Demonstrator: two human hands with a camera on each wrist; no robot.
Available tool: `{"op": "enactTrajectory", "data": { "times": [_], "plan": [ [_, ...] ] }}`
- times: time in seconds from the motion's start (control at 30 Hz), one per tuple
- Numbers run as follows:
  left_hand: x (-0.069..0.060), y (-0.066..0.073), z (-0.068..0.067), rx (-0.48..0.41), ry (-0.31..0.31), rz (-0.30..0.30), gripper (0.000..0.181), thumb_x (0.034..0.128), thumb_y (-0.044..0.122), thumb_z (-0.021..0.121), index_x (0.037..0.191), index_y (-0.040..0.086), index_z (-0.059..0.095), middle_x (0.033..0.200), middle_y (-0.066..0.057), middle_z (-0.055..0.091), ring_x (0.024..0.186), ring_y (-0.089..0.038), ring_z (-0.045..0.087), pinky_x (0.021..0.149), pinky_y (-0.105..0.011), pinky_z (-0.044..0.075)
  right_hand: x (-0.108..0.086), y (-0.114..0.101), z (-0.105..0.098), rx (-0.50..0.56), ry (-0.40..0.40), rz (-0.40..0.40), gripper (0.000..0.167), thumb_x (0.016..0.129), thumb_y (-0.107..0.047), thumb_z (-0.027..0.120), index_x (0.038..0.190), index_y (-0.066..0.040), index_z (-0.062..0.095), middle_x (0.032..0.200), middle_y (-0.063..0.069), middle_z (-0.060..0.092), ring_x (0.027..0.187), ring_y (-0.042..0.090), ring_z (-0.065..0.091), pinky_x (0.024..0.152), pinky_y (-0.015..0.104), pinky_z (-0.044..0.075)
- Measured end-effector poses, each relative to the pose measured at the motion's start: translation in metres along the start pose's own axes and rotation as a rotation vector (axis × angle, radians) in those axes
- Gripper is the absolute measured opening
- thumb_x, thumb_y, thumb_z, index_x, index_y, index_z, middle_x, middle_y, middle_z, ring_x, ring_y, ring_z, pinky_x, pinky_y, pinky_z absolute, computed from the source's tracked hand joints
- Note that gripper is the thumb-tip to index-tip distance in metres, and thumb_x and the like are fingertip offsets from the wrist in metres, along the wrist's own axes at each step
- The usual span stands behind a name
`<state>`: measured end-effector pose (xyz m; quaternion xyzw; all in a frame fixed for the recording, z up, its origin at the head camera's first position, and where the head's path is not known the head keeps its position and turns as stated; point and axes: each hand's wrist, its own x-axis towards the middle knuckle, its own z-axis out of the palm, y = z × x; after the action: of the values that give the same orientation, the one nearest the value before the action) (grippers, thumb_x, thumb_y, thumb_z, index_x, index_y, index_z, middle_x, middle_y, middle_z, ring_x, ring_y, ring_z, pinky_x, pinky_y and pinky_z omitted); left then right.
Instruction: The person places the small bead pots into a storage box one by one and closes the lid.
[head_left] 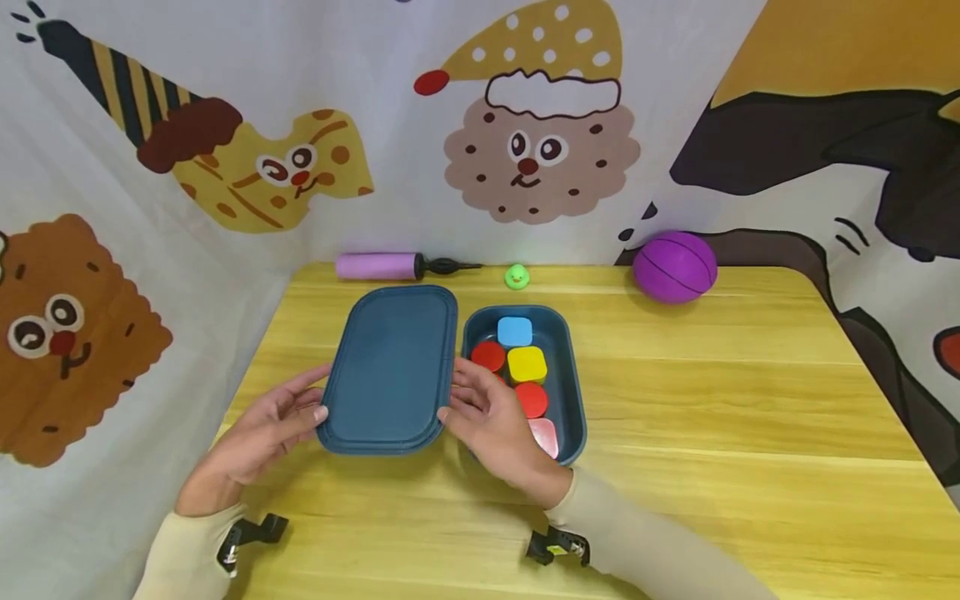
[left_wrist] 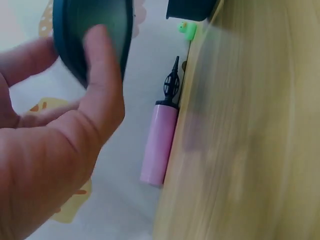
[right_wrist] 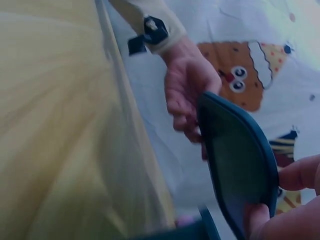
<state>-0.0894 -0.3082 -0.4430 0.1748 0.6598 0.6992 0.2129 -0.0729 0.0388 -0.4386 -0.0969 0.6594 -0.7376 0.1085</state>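
A dark blue rectangular lid [head_left: 390,367] is held raised over the table, between both hands. My left hand [head_left: 258,433] pinches its left edge, the thumb near the lower corner. On the opposite edge, my right hand [head_left: 501,427] grips the lid between thumb and fingers. Just right of the lid stands a matching open container [head_left: 576,400]. Inside it lie a blue block [head_left: 514,332], a yellow block [head_left: 527,365], red round pieces [head_left: 532,400] and a pink block [head_left: 545,437]. My right hand and forearm hide the container's lower left part.
Along the table's back edge lie a purple hand pump [head_left: 378,266] with a black nozzle, a small green duck [head_left: 517,277] and a purple ball [head_left: 675,267]. A white cloth with cartoon prints [head_left: 405,233] hangs behind the wooden table [head_left: 720,400].
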Motion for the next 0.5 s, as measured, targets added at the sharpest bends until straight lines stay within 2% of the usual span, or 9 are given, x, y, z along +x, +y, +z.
{"op": "enactTrajectory", "data": {
  "times": [0.1,0.17,0.37,0.5],
  "plan": [
    [0.002,0.001,0.003,-0.015,-0.073,0.015,0.067,0.1092,-0.008,0.041,0.17,0.005,0.015,0.136,-0.002,0.065,0.114,-0.017,0.073,0.094,-0.036,0.062,0.0,-0.003,-0.014,-0.025,0.006,0.027,0.068,0.098,-0.002,0.07,0.16,-0.005,0.043,0.146,0.02,0.058,0.131,0.034,0.063,0.108,0.027,0.054],
    [0.006,0.002,0.008,-0.019,-0.083,0.009,0.068,0.1088,-0.008,0.042,0.17,0.006,0.015,0.134,-0.004,0.065,0.112,-0.019,0.074,0.093,-0.038,0.063,0.0,-0.005,-0.024,-0.044,0.005,0.028,0.065,0.098,-0.004,0.071,0.158,-0.005,0.046,0.141,0.021,0.061,0.127,0.033,0.065,0.105,0.025,0.056],
    [0.023,0.001,0.029,-0.002,-0.03,-0.051,0.072,0.1072,-0.004,0.052,0.17,0.012,0.02,0.128,-0.006,0.065,0.106,-0.018,0.074,0.09,-0.041,0.064,0.0,-0.008,-0.054,-0.102,0.019,0.015,0.061,0.099,-0.005,0.072,0.155,-0.009,0.051,0.135,0.02,0.065,0.117,0.028,0.071,0.095,0.024,0.06],
    [0.037,0.0,0.045,-0.019,-0.017,-0.054,0.074,0.1056,-0.004,0.056,0.169,0.013,0.022,0.128,-0.007,0.065,0.104,-0.019,0.075,0.089,-0.043,0.064,0.002,-0.01,-0.073,-0.123,0.07,0.02,0.06,0.099,-0.004,0.07,0.155,-0.009,0.05,0.134,0.023,0.065,0.109,0.018,0.074,0.088,0.026,0.062]
  ]
}}
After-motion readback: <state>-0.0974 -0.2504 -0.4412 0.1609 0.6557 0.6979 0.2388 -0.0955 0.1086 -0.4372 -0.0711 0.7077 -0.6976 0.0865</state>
